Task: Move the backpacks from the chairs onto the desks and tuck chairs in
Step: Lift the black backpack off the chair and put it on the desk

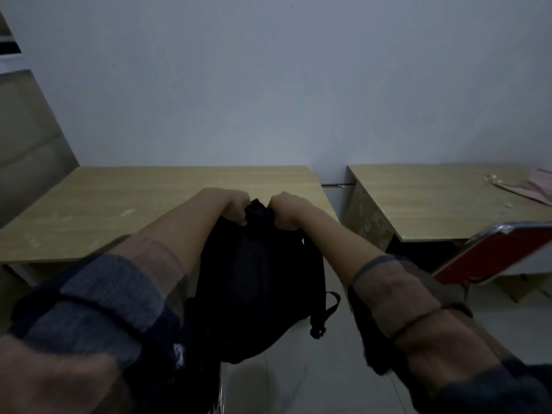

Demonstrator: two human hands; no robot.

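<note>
At frame centre, our left hand (236, 209) and right hand (285, 212) both grip top of black backpack (257, 288), hanging before left desk (104, 204); red chair (495, 252) at right.

No text, label, brand, number or sign can be read anywhere in the dim, blurred head view. The black backpack (257, 282) at the centre shows no legible marking, and neither does the pink sheet (534, 186) lying on the tabletop (433, 198) at about three o'clock.
</note>
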